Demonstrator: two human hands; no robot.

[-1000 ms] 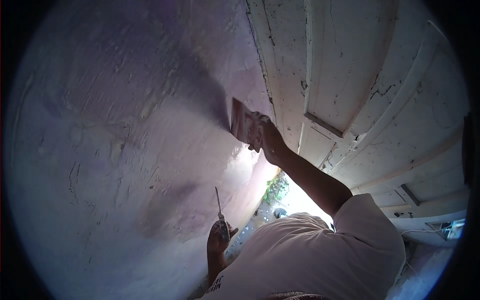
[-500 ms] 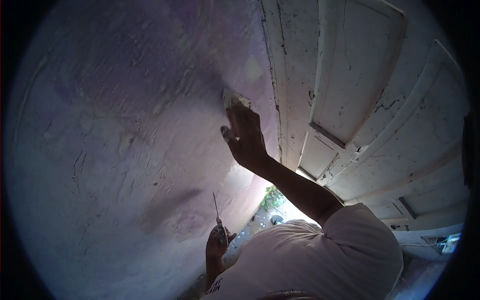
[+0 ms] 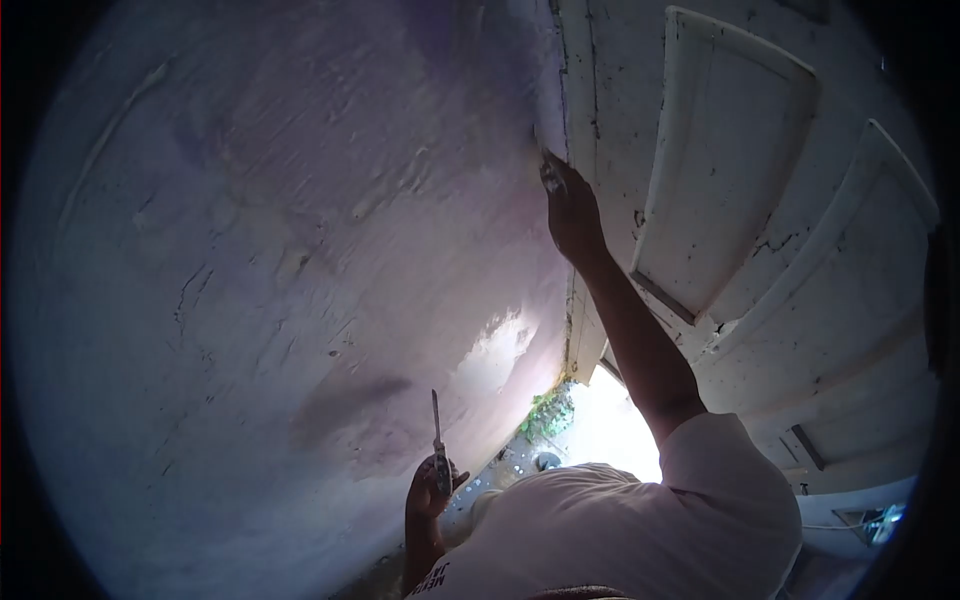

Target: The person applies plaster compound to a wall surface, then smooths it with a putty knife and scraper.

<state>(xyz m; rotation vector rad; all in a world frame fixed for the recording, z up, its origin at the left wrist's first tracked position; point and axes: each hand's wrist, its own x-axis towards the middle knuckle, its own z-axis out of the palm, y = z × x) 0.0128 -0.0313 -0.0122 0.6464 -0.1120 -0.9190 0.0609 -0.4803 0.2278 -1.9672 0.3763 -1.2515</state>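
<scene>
My left hand (image 3: 430, 488) is low by the wall, closed around the handle of a putty knife (image 3: 436, 425). Its thin blade points up and appears almost edge-on, apart from the wall surface. My right arm reaches upward, and my right hand (image 3: 572, 208) is at the wall's right edge beside the door frame. Pale smears coat its fingers, which are bent together against the wall; what they hold, if anything, is too dark and small to name. The wall (image 3: 300, 270) is pale purple and white, with rough, scratched and patched plaster.
To the right stands a whitish panelled door (image 3: 735, 170) with cracks and dark stains, next to its frame (image 3: 585, 330). Green plants (image 3: 547, 415) and speckled ground show below, beside bright daylight. My light shirt (image 3: 620, 535) fills the bottom.
My right hand has moved up and to the right across the wall, reaching its edge by the door frame. My left hand has barely moved with the putty knife. The view has shifted slightly.
</scene>
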